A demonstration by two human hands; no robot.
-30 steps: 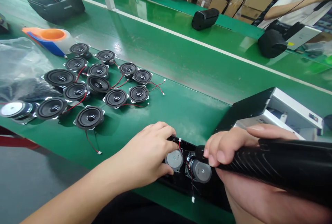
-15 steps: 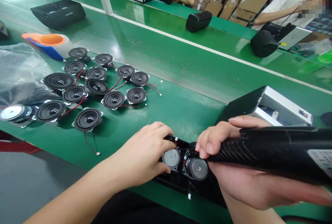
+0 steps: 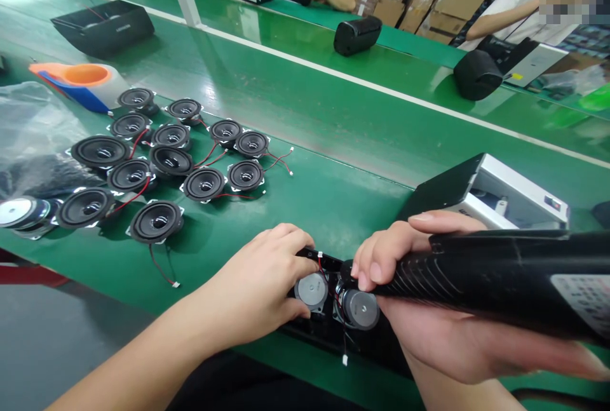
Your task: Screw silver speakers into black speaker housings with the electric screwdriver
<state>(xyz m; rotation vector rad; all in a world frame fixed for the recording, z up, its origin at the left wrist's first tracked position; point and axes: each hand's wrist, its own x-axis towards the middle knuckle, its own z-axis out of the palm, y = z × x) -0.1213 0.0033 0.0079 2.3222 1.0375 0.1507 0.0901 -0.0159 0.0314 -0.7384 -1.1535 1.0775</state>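
Note:
My left hand [image 3: 267,281] is closed around a speaker driver [image 3: 311,290], its fingers at the rim and the magnet side facing up. That driver sits in a dark casing [image 3: 328,328] at the front of the bench. Right beside it lies a second speaker driver [image 3: 361,310], with a thin wire and a white plug hanging down. My right hand [image 3: 429,296] grips a thick black electric screwdriver [image 3: 486,271] with a ridged nose and a white label. Its nose points left over the second driver; the tip is hidden by my fingers.
Several loose speaker drivers [image 3: 157,220] with wires cover the bench's left part, near a plastic bag [image 3: 33,125] and an orange-and-blue tape roll [image 3: 81,84]. A silver-edged black box [image 3: 457,188] stands behind my right hand. Across the bench are speaker housings [image 3: 357,35] and two people.
The whole view has shifted slightly, with things appearing a little further left. Both hands keep their holds. Across the bench, one person's hand has risen off a black housing.

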